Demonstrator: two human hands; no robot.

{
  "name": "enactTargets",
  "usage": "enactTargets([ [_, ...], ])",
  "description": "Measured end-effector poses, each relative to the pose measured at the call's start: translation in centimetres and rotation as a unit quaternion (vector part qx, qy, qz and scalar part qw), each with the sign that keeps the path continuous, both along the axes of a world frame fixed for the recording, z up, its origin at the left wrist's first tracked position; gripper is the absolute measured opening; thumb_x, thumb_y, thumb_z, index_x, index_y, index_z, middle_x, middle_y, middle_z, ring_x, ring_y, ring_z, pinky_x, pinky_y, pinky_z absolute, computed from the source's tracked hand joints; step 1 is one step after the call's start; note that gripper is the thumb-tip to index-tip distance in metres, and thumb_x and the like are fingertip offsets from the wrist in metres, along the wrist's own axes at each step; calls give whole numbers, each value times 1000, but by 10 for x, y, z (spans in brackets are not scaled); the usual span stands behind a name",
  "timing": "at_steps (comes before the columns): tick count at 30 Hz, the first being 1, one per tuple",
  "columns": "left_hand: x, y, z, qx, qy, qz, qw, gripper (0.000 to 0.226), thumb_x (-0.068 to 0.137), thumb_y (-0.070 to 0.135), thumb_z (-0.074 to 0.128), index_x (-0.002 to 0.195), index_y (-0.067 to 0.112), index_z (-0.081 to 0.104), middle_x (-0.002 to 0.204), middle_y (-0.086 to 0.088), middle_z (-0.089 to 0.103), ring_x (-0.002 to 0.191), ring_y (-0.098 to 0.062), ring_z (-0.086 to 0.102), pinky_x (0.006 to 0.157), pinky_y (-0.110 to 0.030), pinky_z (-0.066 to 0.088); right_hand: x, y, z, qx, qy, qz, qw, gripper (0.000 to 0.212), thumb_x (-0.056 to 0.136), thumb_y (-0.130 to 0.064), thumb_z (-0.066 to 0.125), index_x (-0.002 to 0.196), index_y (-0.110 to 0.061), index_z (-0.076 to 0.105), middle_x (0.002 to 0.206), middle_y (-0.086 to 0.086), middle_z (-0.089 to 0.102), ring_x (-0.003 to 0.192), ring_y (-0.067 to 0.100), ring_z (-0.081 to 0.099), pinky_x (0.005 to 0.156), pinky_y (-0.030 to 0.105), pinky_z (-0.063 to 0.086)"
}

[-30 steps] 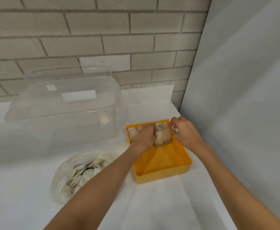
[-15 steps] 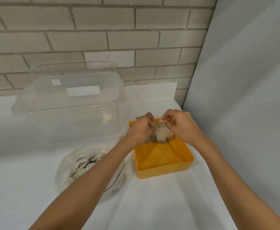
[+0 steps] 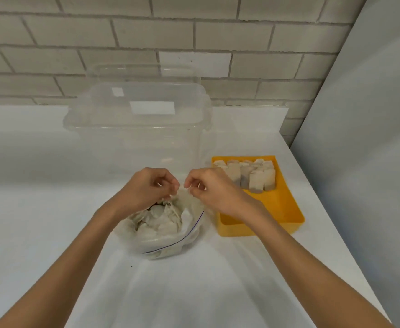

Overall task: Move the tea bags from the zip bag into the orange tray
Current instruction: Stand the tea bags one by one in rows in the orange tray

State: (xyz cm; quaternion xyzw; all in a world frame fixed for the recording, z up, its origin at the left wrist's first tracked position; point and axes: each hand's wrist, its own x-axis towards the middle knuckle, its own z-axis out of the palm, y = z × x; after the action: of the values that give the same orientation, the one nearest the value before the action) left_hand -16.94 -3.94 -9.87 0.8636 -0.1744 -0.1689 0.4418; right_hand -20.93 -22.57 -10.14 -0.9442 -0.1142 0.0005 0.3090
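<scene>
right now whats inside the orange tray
Tea bags stand upright in rows at the far end of the orange tray; its near half is bare. The right hand covers part of its left edge.

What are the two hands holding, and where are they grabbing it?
Both the left hand and the right hand pinch the zip bag by its open top edge, holding it apart. No tea bag is clearly held.

Two hands, one zip bag, one orange tray, one clear lidded bin; tea bags too many to count.
</scene>
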Motion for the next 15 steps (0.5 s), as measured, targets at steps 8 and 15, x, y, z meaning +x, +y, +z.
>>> enactTargets([
  [8,-9,28,-30,128,-36,42,990,14,84,7,65,88,18,71,83,0,69,69,-8,62,58,-5,42,1,52,-23,-155,46,-20,987,22,88,-28,59,85,-6,62,93,11,66,91,32,57,68,34,38],
  [15,-25,13,-37,50,-49,80,994,18,84,0,62,88,16,70,78,3,69,60,6,58,59,-5,42,3,51,-35,-108,60,-90,988,17,90,-21,54,89,-9,66,90,11,66,85,32,60,59,31,38],
])
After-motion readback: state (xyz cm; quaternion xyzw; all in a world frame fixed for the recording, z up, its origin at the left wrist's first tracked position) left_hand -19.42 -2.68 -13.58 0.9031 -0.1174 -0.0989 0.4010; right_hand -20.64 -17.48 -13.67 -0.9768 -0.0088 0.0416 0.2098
